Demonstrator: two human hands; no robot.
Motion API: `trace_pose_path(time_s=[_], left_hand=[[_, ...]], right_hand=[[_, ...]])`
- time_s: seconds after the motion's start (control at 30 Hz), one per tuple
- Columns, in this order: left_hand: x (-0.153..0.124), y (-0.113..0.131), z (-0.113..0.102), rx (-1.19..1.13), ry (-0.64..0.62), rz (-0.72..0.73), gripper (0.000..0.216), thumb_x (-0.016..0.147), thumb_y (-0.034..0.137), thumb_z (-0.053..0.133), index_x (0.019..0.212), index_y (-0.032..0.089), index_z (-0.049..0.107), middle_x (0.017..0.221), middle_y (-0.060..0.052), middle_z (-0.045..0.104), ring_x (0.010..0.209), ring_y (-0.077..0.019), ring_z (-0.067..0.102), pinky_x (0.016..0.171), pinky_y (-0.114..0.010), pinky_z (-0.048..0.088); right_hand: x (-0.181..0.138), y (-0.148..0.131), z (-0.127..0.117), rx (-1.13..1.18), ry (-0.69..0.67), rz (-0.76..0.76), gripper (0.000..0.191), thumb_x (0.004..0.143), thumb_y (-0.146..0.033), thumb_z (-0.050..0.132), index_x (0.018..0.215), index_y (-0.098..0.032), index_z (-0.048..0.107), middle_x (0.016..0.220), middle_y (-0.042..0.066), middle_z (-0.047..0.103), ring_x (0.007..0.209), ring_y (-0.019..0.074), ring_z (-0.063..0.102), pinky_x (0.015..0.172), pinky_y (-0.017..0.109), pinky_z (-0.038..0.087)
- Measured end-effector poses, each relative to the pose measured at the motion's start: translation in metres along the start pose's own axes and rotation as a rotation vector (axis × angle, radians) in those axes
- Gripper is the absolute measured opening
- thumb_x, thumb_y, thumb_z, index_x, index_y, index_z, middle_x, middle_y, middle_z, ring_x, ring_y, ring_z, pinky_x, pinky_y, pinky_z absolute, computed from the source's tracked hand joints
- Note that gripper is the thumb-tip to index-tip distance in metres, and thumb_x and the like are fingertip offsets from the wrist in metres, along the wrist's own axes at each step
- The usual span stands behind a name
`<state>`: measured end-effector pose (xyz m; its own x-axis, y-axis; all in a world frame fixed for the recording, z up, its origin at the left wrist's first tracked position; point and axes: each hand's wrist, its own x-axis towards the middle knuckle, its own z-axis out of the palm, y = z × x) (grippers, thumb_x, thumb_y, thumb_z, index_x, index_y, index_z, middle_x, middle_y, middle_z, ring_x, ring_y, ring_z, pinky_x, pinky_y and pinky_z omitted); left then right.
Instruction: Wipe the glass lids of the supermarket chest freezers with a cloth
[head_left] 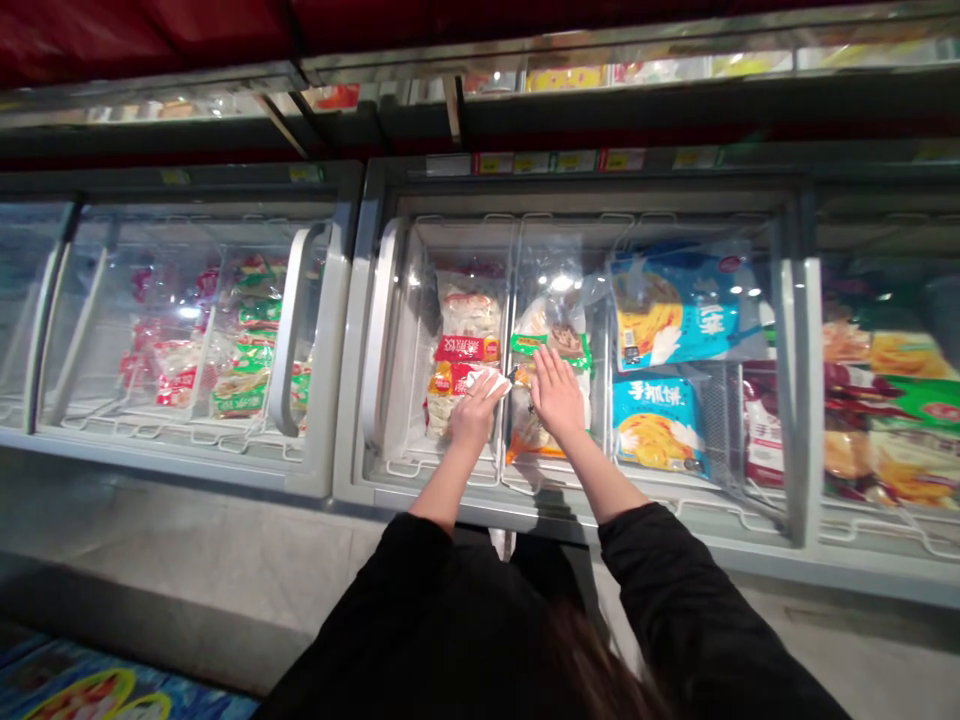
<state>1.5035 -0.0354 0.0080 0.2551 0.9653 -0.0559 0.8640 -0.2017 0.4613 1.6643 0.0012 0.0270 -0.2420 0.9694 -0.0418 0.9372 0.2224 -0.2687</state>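
My left hand (pixel 472 418) presses a crumpled white tissue or cloth (pixel 491 380) against the clear glass lid (pixel 675 225) of a chest freezer. Beside it, my right hand (pixel 559 398) lies flat on the same glass, fingers stretched out and holding nothing. Below the glass under my left hand are red-and-clear bags of dumplings (pixel 469 315). Under my right hand sits a green-edged bag of frozen food (pixel 551 325), with an orange-edged bag (pixel 525 443) nearer me, partly hidden by my hand. Blue bags (pixel 660 410) lie to the right.
A white lid handle (pixel 381 335) stands at the left of this lid. The neighbouring freezer (pixel 315 470) at left has its own handle (pixel 289 330). Price labels (pixel 559 162) line the back edge, below a shelf (pixel 600 95). A blue printed box (pixel 112 690) is at lower left.
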Motion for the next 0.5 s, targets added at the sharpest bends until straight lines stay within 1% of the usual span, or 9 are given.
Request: trace_pose_path(time_s=[0.07, 0.1, 0.13, 0.17, 0.23, 0.3, 0.37, 0.43, 0.5], left_hand=[[0.026, 0.0, -0.001, -0.003, 0.031, -0.008, 0.041, 0.084, 0.011, 0.023, 0.119, 0.026, 0.036, 0.129, 0.008, 0.025, 0.122, -0.0114, 0.011, 0.101, -0.032, 0.024], [0.032, 0.002, 0.0, -0.005, 0.038, -0.014, 0.041, 0.084, 0.011, 0.023, 0.12, 0.025, 0.036, 0.129, 0.008, 0.024, 0.122, -0.0118, 0.01, 0.102, -0.033, 0.024], [0.032, 0.005, 0.002, -0.006, 0.041, -0.023, 0.041, 0.084, 0.01, 0.023, 0.12, 0.025, 0.035, 0.13, 0.009, 0.024, 0.122, -0.0124, 0.009, 0.102, -0.034, 0.024], [0.027, 0.008, 0.004, -0.006, 0.041, -0.034, 0.042, 0.083, 0.01, 0.024, 0.121, 0.026, 0.034, 0.129, 0.009, 0.024, 0.122, -0.0129, 0.009, 0.102, -0.035, 0.024], [0.009, 0.014, 0.01, -0.003, 0.019, -0.049, 0.044, 0.082, 0.009, 0.026, 0.122, 0.027, 0.032, 0.129, 0.009, 0.024, 0.122, -0.0134, 0.008, 0.101, -0.035, 0.026], [-0.008, 0.016, 0.013, 0.005, -0.041, -0.027, 0.046, 0.082, 0.008, 0.027, 0.122, 0.029, 0.031, 0.129, 0.009, 0.024, 0.122, -0.0139, 0.009, 0.1, -0.035, 0.027], [-0.007, 0.012, 0.011, 0.007, -0.084, 0.021, 0.045, 0.082, 0.009, 0.028, 0.122, 0.028, 0.031, 0.13, 0.007, 0.023, 0.122, -0.0141, 0.01, 0.1, -0.034, 0.027], [0.015, 0.006, 0.004, -0.001, -0.067, 0.066, 0.044, 0.082, 0.009, 0.028, 0.122, 0.027, 0.033, 0.13, 0.006, 0.023, 0.122, -0.0136, 0.011, 0.1, -0.033, 0.027], [0.047, 0.002, -0.007, -0.011, -0.002, 0.081, 0.043, 0.082, 0.009, 0.027, 0.12, 0.027, 0.035, 0.129, 0.006, 0.025, 0.121, -0.0131, 0.013, 0.1, -0.035, 0.027]], right_hand=[[0.0, 0.002, 0.003, 0.008, -0.004, -0.011, 0.049, 0.081, -0.018, 0.026, 0.129, -0.013, 0.016, 0.134, 0.003, 0.014, 0.122, 0.0164, 0.006, 0.101, 0.038, 0.008], [0.0, 0.003, 0.004, 0.008, -0.004, -0.014, 0.049, 0.081, -0.018, 0.026, 0.129, -0.014, 0.016, 0.134, 0.003, 0.014, 0.122, 0.0166, 0.007, 0.101, 0.038, 0.008], [0.0, 0.003, 0.005, 0.006, -0.004, -0.016, 0.049, 0.081, -0.019, 0.027, 0.129, -0.014, 0.016, 0.134, 0.003, 0.014, 0.122, 0.0168, 0.007, 0.101, 0.038, 0.008], [0.0, 0.004, 0.005, 0.004, -0.003, -0.015, 0.049, 0.081, -0.019, 0.027, 0.129, -0.014, 0.017, 0.134, 0.003, 0.014, 0.122, 0.0171, 0.007, 0.101, 0.038, 0.008], [0.002, 0.004, 0.004, 0.003, -0.002, -0.011, 0.05, 0.08, -0.02, 0.029, 0.129, -0.015, 0.018, 0.134, 0.003, 0.015, 0.123, 0.0175, 0.006, 0.101, 0.039, 0.009], [0.003, 0.004, 0.003, 0.001, -0.002, -0.014, 0.05, 0.08, -0.02, 0.029, 0.129, -0.015, 0.018, 0.134, 0.002, 0.016, 0.123, 0.0174, 0.005, 0.101, 0.038, 0.01], [0.004, 0.004, 0.003, -0.009, -0.003, -0.018, 0.05, 0.08, -0.02, 0.028, 0.129, -0.016, 0.018, 0.134, 0.001, 0.016, 0.123, 0.0173, 0.006, 0.101, 0.039, 0.01], [0.005, 0.005, 0.003, -0.023, 0.0, -0.017, 0.05, 0.08, -0.02, 0.027, 0.129, -0.017, 0.018, 0.134, 0.001, 0.016, 0.123, 0.0172, 0.006, 0.101, 0.039, 0.011], [0.005, 0.005, 0.003, -0.031, 0.009, -0.009, 0.051, 0.079, -0.02, 0.026, 0.129, -0.018, 0.017, 0.134, 0.0, 0.016, 0.122, 0.0169, 0.007, 0.101, 0.04, 0.012]])
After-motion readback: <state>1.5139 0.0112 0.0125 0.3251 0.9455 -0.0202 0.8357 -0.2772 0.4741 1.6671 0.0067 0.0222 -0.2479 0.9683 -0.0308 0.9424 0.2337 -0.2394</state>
